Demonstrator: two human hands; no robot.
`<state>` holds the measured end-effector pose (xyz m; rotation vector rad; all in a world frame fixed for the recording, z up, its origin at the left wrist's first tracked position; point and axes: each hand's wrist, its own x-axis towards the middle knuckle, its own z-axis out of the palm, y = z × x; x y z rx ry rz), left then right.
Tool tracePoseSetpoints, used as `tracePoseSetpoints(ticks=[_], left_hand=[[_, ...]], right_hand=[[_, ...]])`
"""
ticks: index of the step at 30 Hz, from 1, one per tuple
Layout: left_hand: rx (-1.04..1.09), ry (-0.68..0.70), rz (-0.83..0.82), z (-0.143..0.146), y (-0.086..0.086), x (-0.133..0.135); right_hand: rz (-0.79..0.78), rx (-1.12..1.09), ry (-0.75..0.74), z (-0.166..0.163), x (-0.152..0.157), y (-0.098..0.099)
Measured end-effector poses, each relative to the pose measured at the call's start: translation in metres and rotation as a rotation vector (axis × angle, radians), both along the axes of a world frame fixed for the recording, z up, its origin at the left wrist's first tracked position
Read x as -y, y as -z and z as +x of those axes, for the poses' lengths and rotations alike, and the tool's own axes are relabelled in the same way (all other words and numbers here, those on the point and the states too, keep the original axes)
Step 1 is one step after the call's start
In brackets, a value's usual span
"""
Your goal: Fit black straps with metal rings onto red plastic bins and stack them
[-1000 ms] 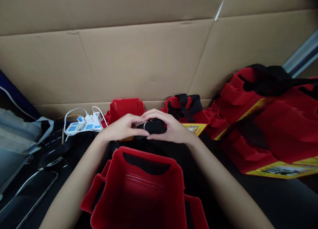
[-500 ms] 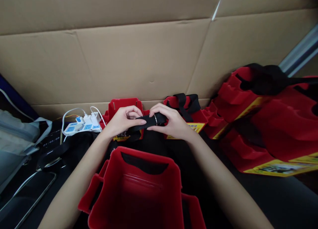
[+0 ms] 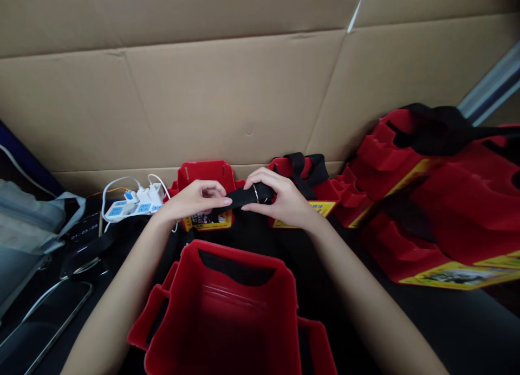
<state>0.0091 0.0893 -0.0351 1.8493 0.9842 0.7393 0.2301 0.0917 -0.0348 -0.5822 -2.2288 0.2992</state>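
A black webbing strap (image 3: 239, 198) is stretched between my two hands, above and behind the nearest red plastic box. My left hand (image 3: 199, 198) pinches its left end between thumb and fingers. Around the strap's right part, by a thin metal ring or buckle (image 3: 255, 193), my right hand (image 3: 280, 197) is closed. The red box (image 3: 239, 315) stands open-topped right in front of me, with side pockets and a slot in its far wall, where black material shows. My forearms pass on either side of it.
Smaller red boxes (image 3: 207, 172) with yellow labels stand against the cardboard wall (image 3: 227, 93). More red boxes with black straps are stacked at right (image 3: 459, 201). At left are a white power strip (image 3: 138, 208), a phone (image 3: 44, 326) and a grey bag (image 3: 28, 228).
My left hand has slid slightly left and down along the strap, uncovering more of the yellow label behind. My right hand has stayed nearly in place.
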Motion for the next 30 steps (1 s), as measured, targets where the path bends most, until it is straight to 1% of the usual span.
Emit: tracePoseSetpoints(ticks=[2, 3, 6, 10, 13, 16, 18, 20, 22, 23, 24, 26, 27, 28, 29, 30], left_hand=[[0.033, 0.052, 0.009, 0.002, -0.001, 0.001], [0.054, 0.055, 0.019, 0.003, -0.001, 0.001], [0.098, -0.008, 0.044, 0.001, -0.001, 0.000], [0.149, -0.085, -0.009, -0.009, -0.003, -0.003], [0.115, -0.136, -0.003, -0.021, -0.004, -0.006], [0.017, -0.156, 0.028, -0.032, -0.005, -0.008], [-0.093, -0.132, 0.086, -0.035, -0.005, -0.008], [-0.178, -0.144, 0.240, -0.032, -0.006, -0.005], [-0.157, -0.157, 0.403, -0.024, -0.008, -0.001], [-0.105, -0.131, 0.442, -0.018, -0.008, 0.001], [-0.042, -0.069, 0.434, -0.012, -0.008, 0.003], [0.034, 0.119, 0.310, -0.001, -0.006, 0.005], [0.034, 0.196, 0.235, 0.003, -0.004, 0.005], [0.016, 0.241, 0.173, 0.005, -0.002, 0.004], [-0.011, 0.247, 0.131, 0.005, 0.000, 0.002], [-0.036, 0.221, 0.112, 0.004, 0.002, 0.001]], right_hand=[[-0.022, 0.010, -0.004, -0.001, 0.001, 0.000], [-0.035, 0.017, -0.006, -0.001, 0.001, 0.000], [-0.049, 0.024, 0.010, -0.001, 0.002, 0.000], [-0.051, 0.007, 0.067, 0.001, 0.003, -0.001], [-0.082, -0.028, 0.074, 0.002, 0.005, -0.001], [-0.122, -0.064, 0.049, 0.002, 0.006, 0.000], [-0.155, -0.073, 0.028, 0.002, 0.007, 0.000], [-0.181, -0.077, 0.017, 0.002, 0.009, -0.002], [-0.189, -0.064, 0.007, 0.001, 0.012, -0.004], [-0.190, -0.049, -0.006, -0.001, 0.014, -0.004], [-0.195, -0.029, -0.025, -0.002, 0.015, -0.005], [-0.213, 0.014, -0.073, -0.005, 0.017, -0.005], [-0.228, 0.035, -0.092, -0.007, 0.017, -0.005], [-0.245, 0.055, -0.101, -0.007, 0.016, -0.004], [-0.261, 0.070, -0.100, -0.007, 0.015, -0.004], [-0.278, 0.083, -0.091, -0.007, 0.012, -0.004]])
